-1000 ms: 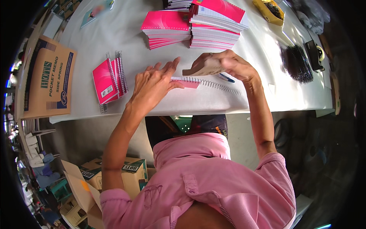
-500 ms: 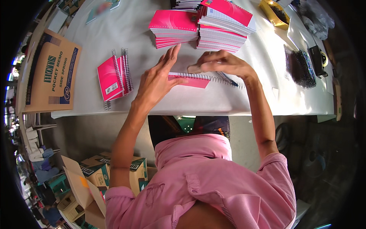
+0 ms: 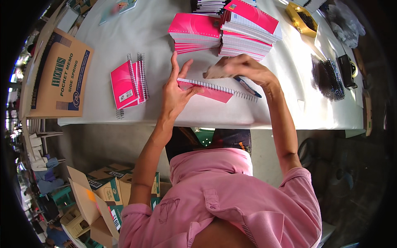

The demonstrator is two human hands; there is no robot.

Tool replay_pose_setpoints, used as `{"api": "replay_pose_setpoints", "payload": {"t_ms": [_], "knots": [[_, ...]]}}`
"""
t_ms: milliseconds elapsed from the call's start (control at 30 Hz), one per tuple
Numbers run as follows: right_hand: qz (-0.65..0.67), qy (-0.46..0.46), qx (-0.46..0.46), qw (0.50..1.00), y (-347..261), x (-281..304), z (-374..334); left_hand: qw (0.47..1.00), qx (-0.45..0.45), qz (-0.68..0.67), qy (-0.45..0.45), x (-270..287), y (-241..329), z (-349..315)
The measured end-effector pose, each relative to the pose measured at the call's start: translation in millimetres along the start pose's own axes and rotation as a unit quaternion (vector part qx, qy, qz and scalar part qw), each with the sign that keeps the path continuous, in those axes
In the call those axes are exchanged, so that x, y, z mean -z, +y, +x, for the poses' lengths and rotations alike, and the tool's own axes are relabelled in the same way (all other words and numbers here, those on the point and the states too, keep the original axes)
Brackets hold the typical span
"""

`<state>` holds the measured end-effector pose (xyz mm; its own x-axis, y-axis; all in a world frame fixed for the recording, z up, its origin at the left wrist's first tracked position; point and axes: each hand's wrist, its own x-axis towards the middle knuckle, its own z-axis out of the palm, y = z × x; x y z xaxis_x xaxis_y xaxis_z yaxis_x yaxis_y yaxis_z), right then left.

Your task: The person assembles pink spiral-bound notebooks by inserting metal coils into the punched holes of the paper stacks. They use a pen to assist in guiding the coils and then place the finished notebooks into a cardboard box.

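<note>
My left hand (image 3: 178,93) grips the left end of a pink-covered notebook (image 3: 217,96), thumb on the near cover and fingers behind. The notebook is tilted, its punched edge uppermost. A dark wire spiral (image 3: 213,87) runs along that edge, its loose tail sticking out past the right end. Just above the spiral is my right hand (image 3: 246,70), fingers bent and smeared by motion, something pale around the fingertips. Whether they touch the spiral cannot be told. A pen (image 3: 248,87) with a dark blue end shows below the right hand; whether it is held is unclear.
Finished-looking spiral notebooks (image 3: 126,87) lie left of my hands. Stacks of pink notebooks (image 3: 194,31) stand beyond them. At the right are a pile of loose spirals (image 3: 328,78), a tape dispenser (image 3: 346,70) and a yellow tray (image 3: 300,18). A cardboard box (image 3: 62,76) sits far left.
My left fingers have closed around the notebook's end, and the notebook stands more tilted. The right hand keeps moving above the spiral. The whole view has shifted slightly.
</note>
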<state>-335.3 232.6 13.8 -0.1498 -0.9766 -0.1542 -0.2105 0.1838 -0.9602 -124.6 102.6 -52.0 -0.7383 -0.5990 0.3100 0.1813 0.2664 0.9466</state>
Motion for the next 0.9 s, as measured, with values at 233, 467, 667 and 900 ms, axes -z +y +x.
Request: {"api": "replay_pose_setpoints", "payload": {"t_ms": [233, 467, 667, 900], "knots": [[0.127, 0.002, 0.027, 0.992, 16, -1, 8, 0.997, 0.031, -0.064, -0.012, 0, -8, 0], [-0.026, -0.005, 0.027, 0.999, -11, -17, 8, 0.994, 0.041, -0.097, -0.031, 1, -10, -1], [-0.111, 0.062, 0.010, 0.992, -9, 6, -27, 0.992, 0.019, -0.040, -0.117, 22, -16, 2], [-0.671, 0.349, -0.120, 0.643, 45, 51, -116, 0.975, 0.041, -0.049, -0.213, 29, 4, 3]]}}
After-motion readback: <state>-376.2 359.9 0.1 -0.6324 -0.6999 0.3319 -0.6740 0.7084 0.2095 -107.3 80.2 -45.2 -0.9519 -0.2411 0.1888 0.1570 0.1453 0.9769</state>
